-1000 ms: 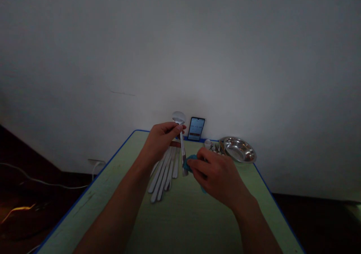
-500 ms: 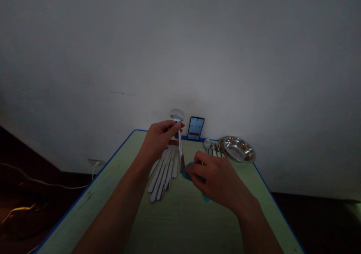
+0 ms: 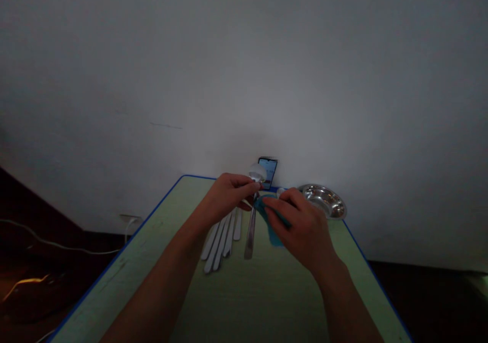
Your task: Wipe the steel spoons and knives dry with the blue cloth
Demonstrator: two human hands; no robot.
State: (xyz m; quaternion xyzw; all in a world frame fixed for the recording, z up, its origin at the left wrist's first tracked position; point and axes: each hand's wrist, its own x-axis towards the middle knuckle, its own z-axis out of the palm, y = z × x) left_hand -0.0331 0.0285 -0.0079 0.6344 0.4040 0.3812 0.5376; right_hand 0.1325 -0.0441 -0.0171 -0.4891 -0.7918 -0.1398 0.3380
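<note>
- Desk [image 3: 229, 302]: green top, blue edge; cutlery handles [image 3: 217, 246] fanned out left of centre.
- Metal bowl [image 3: 336, 208]: far right corner.
- Large spoon [image 3: 251, 228]: between my hands, tilted, head up and away from me.
- Blue cloth [image 3: 276, 237]: at the spoon's neck.
- My fingers: left hand [image 3: 229, 195] pinching the spoon below its head, right hand [image 3: 301, 226] gripping the cloth.

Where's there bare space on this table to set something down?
Bare table lies between the forearms, nearer than the fanned cutlery; another patch borders the left blue edge, and one lies between the right forearm and right edge, nearer than the bowl. Crowded: the far middle, with spoon, cloth, left hand, right hand, phone.
</note>
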